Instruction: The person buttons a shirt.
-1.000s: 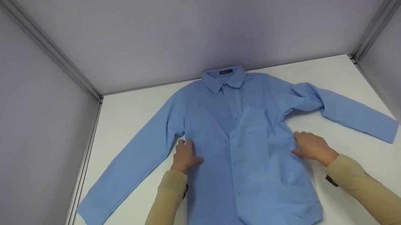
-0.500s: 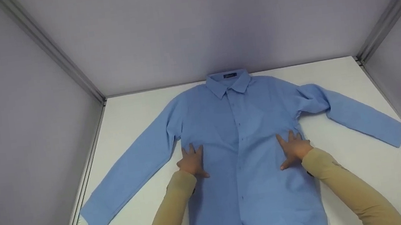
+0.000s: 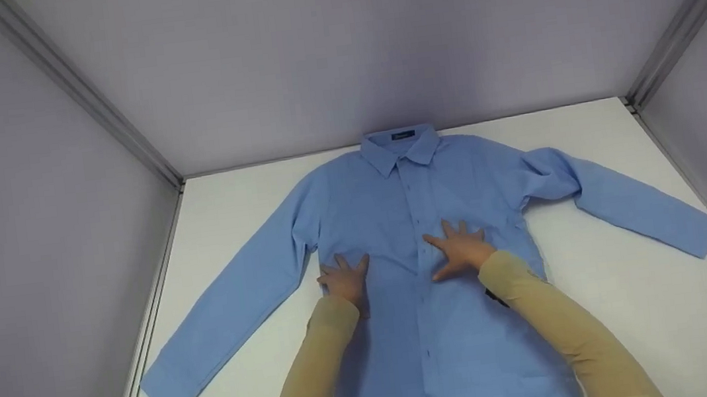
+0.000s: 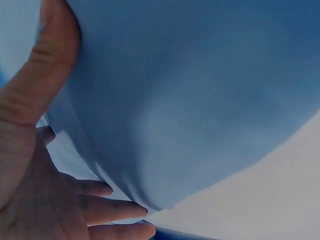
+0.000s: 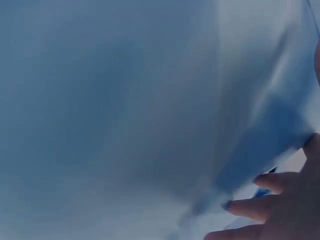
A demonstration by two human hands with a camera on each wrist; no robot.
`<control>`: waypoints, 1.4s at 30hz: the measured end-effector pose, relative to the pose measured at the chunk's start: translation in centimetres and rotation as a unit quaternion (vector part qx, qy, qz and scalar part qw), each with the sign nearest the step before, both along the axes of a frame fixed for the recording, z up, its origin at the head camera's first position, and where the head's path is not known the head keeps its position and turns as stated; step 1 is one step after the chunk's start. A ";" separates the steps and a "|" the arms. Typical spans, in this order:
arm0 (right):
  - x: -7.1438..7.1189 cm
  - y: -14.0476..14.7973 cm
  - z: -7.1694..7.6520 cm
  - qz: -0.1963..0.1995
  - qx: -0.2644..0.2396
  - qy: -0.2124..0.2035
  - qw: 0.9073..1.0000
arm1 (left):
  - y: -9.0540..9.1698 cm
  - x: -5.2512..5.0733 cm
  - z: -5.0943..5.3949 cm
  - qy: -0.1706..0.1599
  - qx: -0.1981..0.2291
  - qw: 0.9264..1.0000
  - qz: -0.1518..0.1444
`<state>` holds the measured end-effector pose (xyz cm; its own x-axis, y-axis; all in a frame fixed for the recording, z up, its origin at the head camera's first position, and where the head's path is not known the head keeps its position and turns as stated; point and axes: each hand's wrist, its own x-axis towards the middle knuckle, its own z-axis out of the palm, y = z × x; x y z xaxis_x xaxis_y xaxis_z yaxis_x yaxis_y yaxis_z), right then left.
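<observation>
A light blue long-sleeved shirt lies face up and spread out on the white bench, its collar at the far edge and its bottom running out of the head view. Inside the collar is a small dark label, and a front strip with small buttons runs down the middle. The sleeve on the person's left stretches out slanting and fairly flat toward the near corner, while the sleeve on the right is rumpled and folded close to the shoulder, then lies flat to its cuff. The left hand is over the side of the shirt below the armpit, its grip wide, fingers spread and thumb apart. The right hand is over the chest just beside the front strip, its grip wide too, with the fingers fanned; neither hand holds anything, and how firmly they press cannot be told. Tan sleeves cover both of the person's forearms, and a small dark object shows under the right wrist. Around the bench stand a grey back wall and grey side walls, joined by metal corner posts.
</observation>
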<state>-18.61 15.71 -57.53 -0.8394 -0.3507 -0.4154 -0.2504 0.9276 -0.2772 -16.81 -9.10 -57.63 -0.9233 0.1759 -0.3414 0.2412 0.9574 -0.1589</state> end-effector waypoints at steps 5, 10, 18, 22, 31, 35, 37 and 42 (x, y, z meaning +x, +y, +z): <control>-0.4 -1.8 -0.6 -0.005 0.044 -0.037 0.998 | 0.1 -1.0 0.4 -0.037 0.128 0.991 -0.007; -0.4 -1.7 -1.1 0.007 0.015 -0.030 0.999 | 1.9 -2.2 -0.2 -0.067 0.209 0.975 -0.026; -0.7 3.6 -0.5 -0.255 -0.319 0.117 0.905 | 3.6 -2.0 0.1 -0.041 0.041 0.994 -0.088; -0.4 8.5 0.8 -0.518 -0.473 0.123 0.702 | 3.5 -1.9 0.7 -0.036 0.000 0.994 -0.103; 0.9 14.9 1.7 -0.649 -0.725 -0.030 0.227 | 2.3 -1.2 1.1 -0.045 -0.005 0.994 -0.095; 0.7 16.2 1.4 -0.630 -0.758 -0.045 0.162 | 2.4 -1.2 1.0 -0.033 -0.017 0.994 -0.102; 0.7 16.7 1.1 -0.628 -0.764 -0.053 0.135 | 2.6 -1.1 0.8 -0.032 -0.019 0.994 -0.103; 0.9 17.9 -0.3 -0.617 -0.782 -0.048 0.072 | 3.2 -0.8 0.3 -0.027 -0.023 0.993 -0.109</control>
<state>-17.74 33.57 -57.80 -0.6520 0.2856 -0.7024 -0.1717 -0.9579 -0.2301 -17.65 -5.93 -57.33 -0.8449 0.3524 -0.4024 0.4510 0.8739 -0.1816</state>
